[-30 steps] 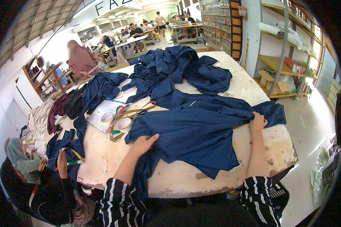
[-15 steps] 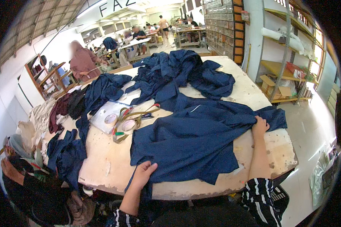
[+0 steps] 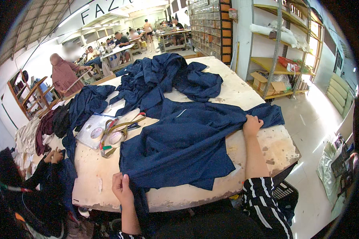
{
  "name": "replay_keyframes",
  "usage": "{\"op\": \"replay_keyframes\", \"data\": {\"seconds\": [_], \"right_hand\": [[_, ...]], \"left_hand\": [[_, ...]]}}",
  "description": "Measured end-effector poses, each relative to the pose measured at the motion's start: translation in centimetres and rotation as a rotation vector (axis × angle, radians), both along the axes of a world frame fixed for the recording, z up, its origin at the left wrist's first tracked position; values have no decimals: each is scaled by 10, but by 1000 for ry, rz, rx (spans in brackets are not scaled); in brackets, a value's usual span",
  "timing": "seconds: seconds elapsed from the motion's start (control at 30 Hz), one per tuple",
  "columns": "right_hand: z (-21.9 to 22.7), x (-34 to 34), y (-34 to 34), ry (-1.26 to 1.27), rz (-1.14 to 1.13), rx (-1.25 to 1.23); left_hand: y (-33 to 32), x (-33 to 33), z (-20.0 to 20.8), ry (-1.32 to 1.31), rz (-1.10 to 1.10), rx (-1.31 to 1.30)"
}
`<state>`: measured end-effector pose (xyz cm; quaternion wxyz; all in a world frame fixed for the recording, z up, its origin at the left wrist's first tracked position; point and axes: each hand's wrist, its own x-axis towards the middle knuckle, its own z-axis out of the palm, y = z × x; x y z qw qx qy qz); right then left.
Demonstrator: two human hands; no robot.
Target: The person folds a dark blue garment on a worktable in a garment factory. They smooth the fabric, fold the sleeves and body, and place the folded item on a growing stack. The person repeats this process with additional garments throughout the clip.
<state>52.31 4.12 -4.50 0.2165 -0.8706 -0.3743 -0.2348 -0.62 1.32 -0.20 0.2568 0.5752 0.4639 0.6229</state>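
Note:
A dark navy blue garment (image 3: 175, 147) lies spread across the near part of the worktable (image 3: 87, 175), with a short white line near its upper part. My left hand (image 3: 123, 190) is closed at its near left corner, thumb up, pinching the edge. My right hand (image 3: 252, 126) grips a gathered bunch of the same cloth near the table's right side; a sleeve-like end (image 3: 269, 115) sticks out beyond it. Folds run between the two hands, so the cloth looks stretched. What the curled fingers cover is hidden.
Crumpled navy cloth (image 3: 155, 75) is heaped at the back. Tape rolls (image 3: 115, 138), a strap (image 3: 104, 147) and a clear plastic bag (image 3: 87, 135) lie left. A co-worker's hands (image 3: 54, 156) hold navy cloth at the left edge. Metal shelves (image 3: 279, 59) stand right.
My left hand has moved down and left relative to the table, drawing the garment's corner tighter. My right hand keeps its grip. The view has swung right; the co-worker's hands now touch the cloth.

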Motion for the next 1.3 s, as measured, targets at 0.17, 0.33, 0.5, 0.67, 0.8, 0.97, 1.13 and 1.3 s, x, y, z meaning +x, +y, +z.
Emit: {"op": "replay_keyframes", "data": {"seconds": [0.17,0.33,0.5,0.67,0.8,0.97,1.13,1.3], "right_hand": [[28,-14,-19,-22,-58,-50],[128,-178,-41,99,951,178],[108,-291,-61,914,1601,-338],[132,-274,-78,987,1720,-479],[118,-291,-87,874,1912,-431],[119,-281,-95,937,1739,-330],[118,-270,-102,984,1607,-20],[93,-277,-78,650,1403,-58]], "left_hand": [[-19,17,20,268,11,214],[-36,17,34,489,-88,298],[-28,47,42,235,-454,63],[30,-2,50,454,26,-136],[122,-21,-2,798,133,-377],[118,-34,22,641,33,124],[11,-66,55,132,-887,-384],[-13,-43,40,495,-1010,-836]]}}
